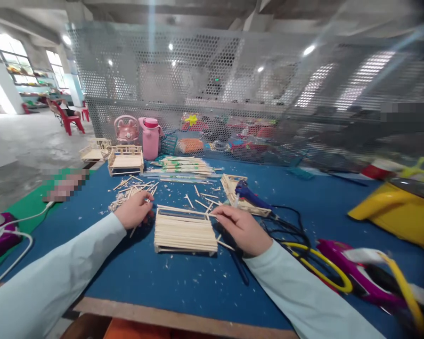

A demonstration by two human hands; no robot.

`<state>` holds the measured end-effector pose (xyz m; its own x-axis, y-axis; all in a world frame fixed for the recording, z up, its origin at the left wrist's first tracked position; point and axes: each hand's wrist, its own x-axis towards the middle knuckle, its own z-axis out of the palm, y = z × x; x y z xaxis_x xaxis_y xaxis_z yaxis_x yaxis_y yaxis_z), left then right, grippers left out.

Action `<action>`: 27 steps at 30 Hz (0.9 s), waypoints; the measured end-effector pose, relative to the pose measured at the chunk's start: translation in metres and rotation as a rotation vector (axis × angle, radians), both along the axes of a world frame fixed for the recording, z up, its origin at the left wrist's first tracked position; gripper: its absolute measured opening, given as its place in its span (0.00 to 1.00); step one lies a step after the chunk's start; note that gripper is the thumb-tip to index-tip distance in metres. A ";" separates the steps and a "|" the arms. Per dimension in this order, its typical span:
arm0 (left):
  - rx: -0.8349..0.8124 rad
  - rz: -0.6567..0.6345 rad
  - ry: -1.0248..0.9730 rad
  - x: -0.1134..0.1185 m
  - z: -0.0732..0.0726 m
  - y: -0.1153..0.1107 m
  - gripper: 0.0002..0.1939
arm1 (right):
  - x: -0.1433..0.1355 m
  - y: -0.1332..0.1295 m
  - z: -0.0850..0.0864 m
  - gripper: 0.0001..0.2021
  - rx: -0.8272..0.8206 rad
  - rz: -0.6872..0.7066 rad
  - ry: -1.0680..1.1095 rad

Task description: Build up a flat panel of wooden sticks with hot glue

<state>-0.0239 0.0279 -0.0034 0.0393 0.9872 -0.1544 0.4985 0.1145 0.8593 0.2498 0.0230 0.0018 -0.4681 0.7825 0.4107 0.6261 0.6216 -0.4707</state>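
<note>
In front of me on the blue tabletop stands a small model [185,234] built from pale wooden sticks laid side by side, with a gap near its far edge. My right hand [245,230] pinches the right end of a thin wooden stick [194,211] along that far edge. To the left, my left hand [134,209] hovers beside the model with loosely bent fingers and nothing visible in them. Loose sticks and scraps [127,194] lie behind it. A dark pen-like tool [239,267] rests partly under my right wrist.
Behind the model lie a bundle of sticks [183,165], a blue glue gun [250,195] and another stick frame [229,188]. Finished stick models [126,162] and a pink bottle [150,141] stand back left. Cables, a purple device [360,273] and a yellow container [399,212] occupy the right.
</note>
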 end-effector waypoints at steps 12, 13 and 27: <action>-0.215 0.017 -0.316 -0.001 0.005 -0.001 0.09 | 0.004 0.010 -0.009 0.11 -0.118 -0.058 -0.015; -0.219 0.013 -0.333 -0.001 0.005 -0.001 0.11 | 0.004 0.010 -0.009 0.11 -0.131 -0.061 -0.016; -0.220 0.019 -0.414 0.002 0.002 -0.002 0.17 | 0.001 0.001 0.001 0.08 -0.156 -0.061 -0.019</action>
